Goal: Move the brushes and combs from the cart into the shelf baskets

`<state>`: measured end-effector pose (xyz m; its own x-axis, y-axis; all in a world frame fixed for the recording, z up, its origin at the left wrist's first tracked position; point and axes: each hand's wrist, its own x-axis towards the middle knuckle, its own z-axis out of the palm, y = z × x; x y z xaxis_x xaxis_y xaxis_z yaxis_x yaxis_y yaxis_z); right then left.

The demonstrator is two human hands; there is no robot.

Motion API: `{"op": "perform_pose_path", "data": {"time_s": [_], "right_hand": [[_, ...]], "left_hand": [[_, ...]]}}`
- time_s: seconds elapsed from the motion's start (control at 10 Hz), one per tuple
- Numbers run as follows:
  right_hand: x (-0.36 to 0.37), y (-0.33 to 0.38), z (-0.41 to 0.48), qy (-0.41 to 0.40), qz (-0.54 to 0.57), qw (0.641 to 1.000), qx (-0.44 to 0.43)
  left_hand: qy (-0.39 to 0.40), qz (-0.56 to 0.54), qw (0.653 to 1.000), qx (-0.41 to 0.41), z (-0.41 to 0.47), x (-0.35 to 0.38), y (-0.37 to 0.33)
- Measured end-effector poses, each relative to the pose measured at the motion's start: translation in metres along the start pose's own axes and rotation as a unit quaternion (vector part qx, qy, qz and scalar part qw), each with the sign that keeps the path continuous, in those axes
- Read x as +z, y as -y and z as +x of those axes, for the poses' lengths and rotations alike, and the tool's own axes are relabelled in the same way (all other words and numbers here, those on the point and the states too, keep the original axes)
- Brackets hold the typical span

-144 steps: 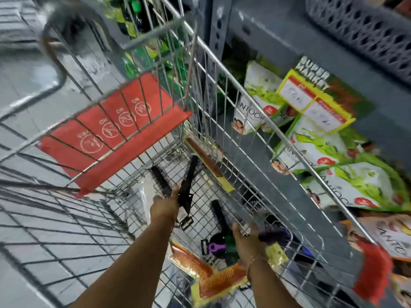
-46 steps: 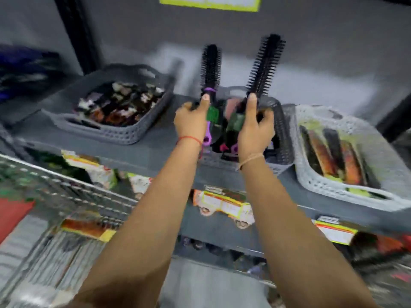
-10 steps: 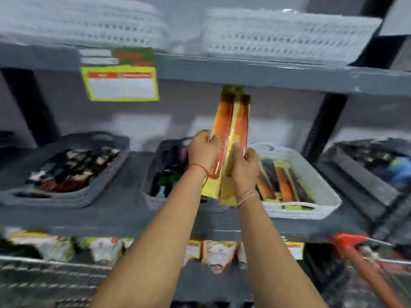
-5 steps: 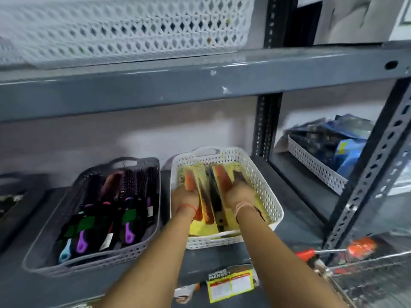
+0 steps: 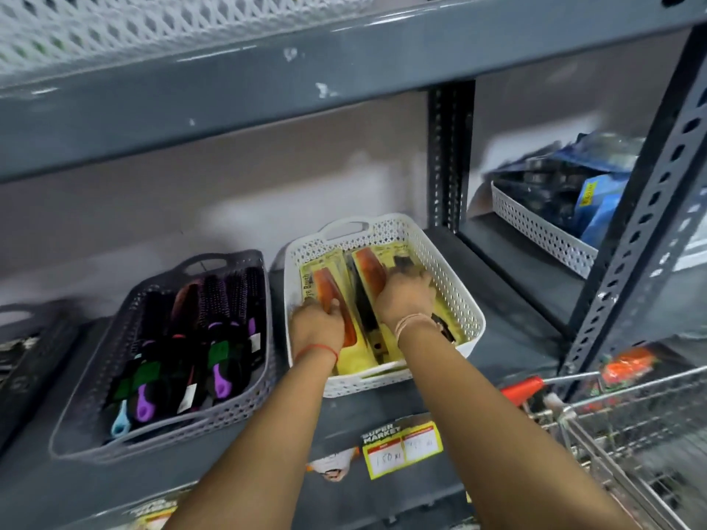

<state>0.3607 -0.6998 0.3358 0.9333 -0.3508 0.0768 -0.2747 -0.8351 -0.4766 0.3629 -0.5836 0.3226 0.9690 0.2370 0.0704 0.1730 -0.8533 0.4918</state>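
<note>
A grey metal shelf (image 5: 509,300) with chipped paint is seen under a second grey shelf board (image 5: 267,82), backed by a pale scuffed wall (image 5: 191,193) and framed by perforated uprights (image 5: 451,154).

Both hands are lowered into the white lattice basket (image 5: 455,288). The left hand (image 5: 317,327) is laid on an orange comb in a yellow pack (image 5: 329,292), fingers curled onto it; the right hand (image 5: 405,296) is pressed flat on the neighbouring comb packs (image 5: 369,273). Whether either pack is truly pinched cannot be told.

Just left of the left hand, the grey basket (image 5: 248,407) is filled with round brushes (image 5: 214,311), handles toward the camera. Below the wrists a yellow price label (image 5: 401,449) is fixed to the shelf edge. Right of the right forearm, the cart (image 5: 619,422) with its red handle is seen; beyond it a further white basket (image 5: 543,231) of blue packs is set.

Compared with half a second ago, the hands are placed much the same in the basket, with the right hand reached slightly deeper. One second ago the packs were held upright in the air.
</note>
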Motion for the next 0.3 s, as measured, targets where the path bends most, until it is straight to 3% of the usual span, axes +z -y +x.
{"op": "perform_pose_path", "data": {"time_s": [0.1,0.2,0.3], "right_hand": [[-0.003,0.017,-0.020,-0.049,-0.039,0.995,-0.072],[-0.008,0.049,-0.059,-0.065,-0.002,0.990,-0.125],[-0.006,0.078,-0.109,-0.123,0.049,0.972,-0.192]], "left_hand": [[-0.016,-0.023,0.998,0.057,-0.025,-0.021,0.007],[-0.031,-0.031,0.986,0.161,-0.049,-0.055,0.028],[-0.123,-0.052,0.952,0.274,-0.077,-0.099,0.053]]}}
